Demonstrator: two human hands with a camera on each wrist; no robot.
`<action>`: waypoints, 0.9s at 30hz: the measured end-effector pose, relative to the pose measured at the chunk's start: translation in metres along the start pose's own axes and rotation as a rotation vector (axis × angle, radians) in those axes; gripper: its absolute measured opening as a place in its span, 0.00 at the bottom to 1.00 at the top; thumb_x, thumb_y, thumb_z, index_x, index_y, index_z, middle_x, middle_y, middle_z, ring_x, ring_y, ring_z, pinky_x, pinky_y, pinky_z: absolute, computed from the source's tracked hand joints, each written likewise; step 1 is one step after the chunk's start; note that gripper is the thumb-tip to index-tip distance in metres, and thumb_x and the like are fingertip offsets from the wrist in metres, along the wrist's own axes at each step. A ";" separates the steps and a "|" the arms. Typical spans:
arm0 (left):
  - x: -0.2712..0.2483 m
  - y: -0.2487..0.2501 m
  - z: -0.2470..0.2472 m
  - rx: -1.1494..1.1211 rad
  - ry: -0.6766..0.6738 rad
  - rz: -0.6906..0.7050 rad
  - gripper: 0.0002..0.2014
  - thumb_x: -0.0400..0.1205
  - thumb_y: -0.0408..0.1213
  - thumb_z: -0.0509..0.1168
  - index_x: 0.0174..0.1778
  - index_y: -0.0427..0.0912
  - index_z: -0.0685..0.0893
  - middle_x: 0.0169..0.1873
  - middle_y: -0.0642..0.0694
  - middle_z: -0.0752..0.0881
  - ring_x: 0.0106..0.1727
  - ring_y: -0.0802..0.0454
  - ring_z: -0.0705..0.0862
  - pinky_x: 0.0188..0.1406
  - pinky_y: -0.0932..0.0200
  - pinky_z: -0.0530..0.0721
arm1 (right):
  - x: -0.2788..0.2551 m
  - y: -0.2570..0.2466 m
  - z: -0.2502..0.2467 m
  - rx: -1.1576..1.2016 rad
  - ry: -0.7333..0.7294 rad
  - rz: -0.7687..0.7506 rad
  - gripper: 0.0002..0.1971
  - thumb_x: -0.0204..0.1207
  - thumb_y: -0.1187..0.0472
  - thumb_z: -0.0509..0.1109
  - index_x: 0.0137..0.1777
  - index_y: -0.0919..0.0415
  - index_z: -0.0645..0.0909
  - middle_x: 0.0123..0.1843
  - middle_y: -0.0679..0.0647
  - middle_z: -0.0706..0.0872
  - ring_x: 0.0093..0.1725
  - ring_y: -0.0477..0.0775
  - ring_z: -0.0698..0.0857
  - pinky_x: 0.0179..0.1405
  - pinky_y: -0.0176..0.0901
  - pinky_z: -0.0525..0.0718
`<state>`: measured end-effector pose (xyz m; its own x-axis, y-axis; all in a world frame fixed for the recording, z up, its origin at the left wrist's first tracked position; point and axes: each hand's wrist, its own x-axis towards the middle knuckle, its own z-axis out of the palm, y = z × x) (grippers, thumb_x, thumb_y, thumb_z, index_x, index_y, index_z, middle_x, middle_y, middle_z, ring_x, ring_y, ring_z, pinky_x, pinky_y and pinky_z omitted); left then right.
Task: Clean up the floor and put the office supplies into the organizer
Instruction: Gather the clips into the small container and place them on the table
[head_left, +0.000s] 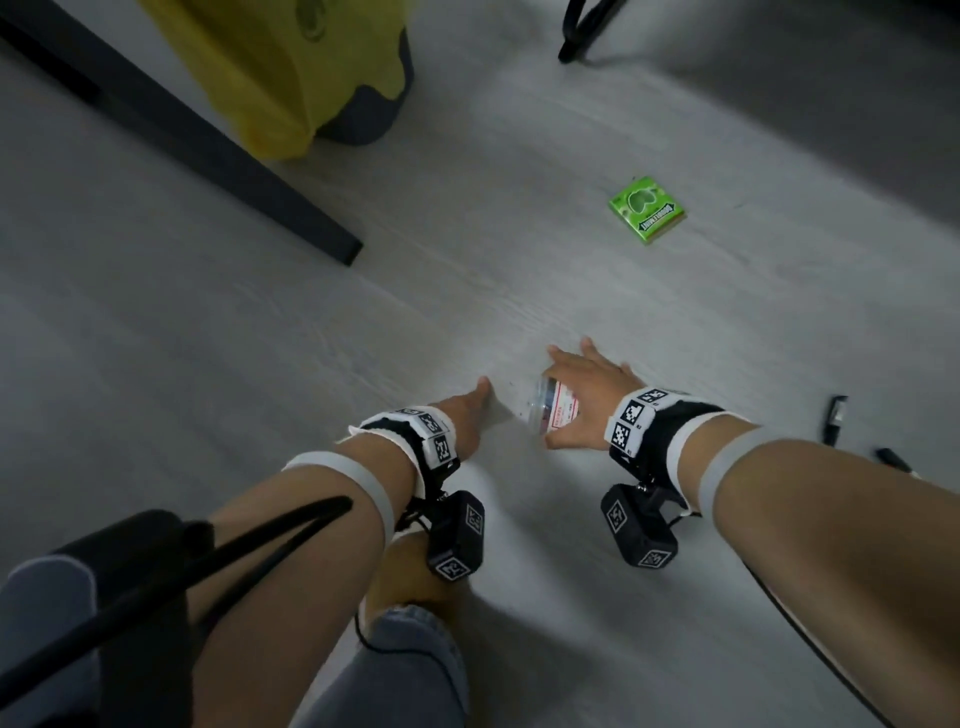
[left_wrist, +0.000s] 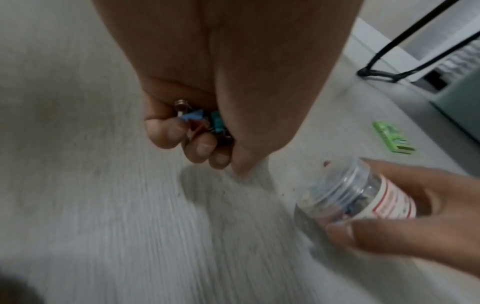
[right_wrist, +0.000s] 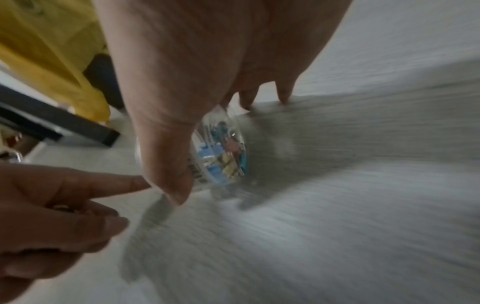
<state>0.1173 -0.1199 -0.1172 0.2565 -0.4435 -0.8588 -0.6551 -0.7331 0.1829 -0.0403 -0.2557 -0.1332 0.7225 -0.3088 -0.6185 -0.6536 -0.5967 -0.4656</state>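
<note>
My right hand (head_left: 569, 397) grips a clear plastic jar (head_left: 551, 411) low over the pale floor, thumb on one side and fingers on the other. The jar (left_wrist: 350, 197) has a white and red label, shows no lid, and holds coloured binder clips (right_wrist: 221, 156). Its threaded mouth points toward my left hand (head_left: 475, 402). In the left wrist view that hand's fingers curl round a few small binder clips (left_wrist: 201, 121), blue, teal and red. Its forefinger (right_wrist: 114, 185) reaches out beside the jar. A green box (head_left: 647, 210) lies on the floor farther ahead to the right.
A dark table leg (head_left: 208, 156) slants across the upper left, with a yellow bag (head_left: 275, 67) over a grey bin behind it. A black chair foot (head_left: 584, 36) stands at the top. Two small black items (head_left: 835, 418) lie on the floor at the right.
</note>
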 end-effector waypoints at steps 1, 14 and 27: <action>-0.001 -0.001 -0.005 -0.023 0.016 0.029 0.38 0.85 0.36 0.63 0.87 0.55 0.49 0.79 0.39 0.72 0.68 0.39 0.81 0.65 0.50 0.82 | -0.002 -0.003 -0.004 0.078 0.075 0.036 0.44 0.55 0.37 0.79 0.73 0.46 0.70 0.79 0.48 0.67 0.80 0.60 0.66 0.78 0.53 0.68; -0.040 0.061 -0.013 -0.646 0.374 0.443 0.21 0.64 0.44 0.84 0.48 0.52 0.83 0.40 0.55 0.89 0.40 0.61 0.87 0.39 0.66 0.84 | -0.054 -0.040 -0.050 0.534 0.385 0.125 0.34 0.63 0.44 0.82 0.65 0.55 0.72 0.57 0.53 0.82 0.53 0.55 0.84 0.50 0.42 0.79; -0.021 0.074 0.006 -0.157 0.407 0.466 0.26 0.59 0.59 0.81 0.45 0.53 0.79 0.39 0.50 0.79 0.38 0.49 0.81 0.39 0.57 0.81 | -0.080 -0.003 -0.046 0.151 0.306 -0.109 0.30 0.67 0.48 0.81 0.68 0.57 0.79 0.59 0.57 0.82 0.52 0.52 0.80 0.60 0.46 0.79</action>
<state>0.0590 -0.1621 -0.0886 0.2398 -0.8717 -0.4273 -0.6593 -0.4693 0.5874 -0.0864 -0.2631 -0.0535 0.8089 -0.4703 -0.3528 -0.5784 -0.5291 -0.6208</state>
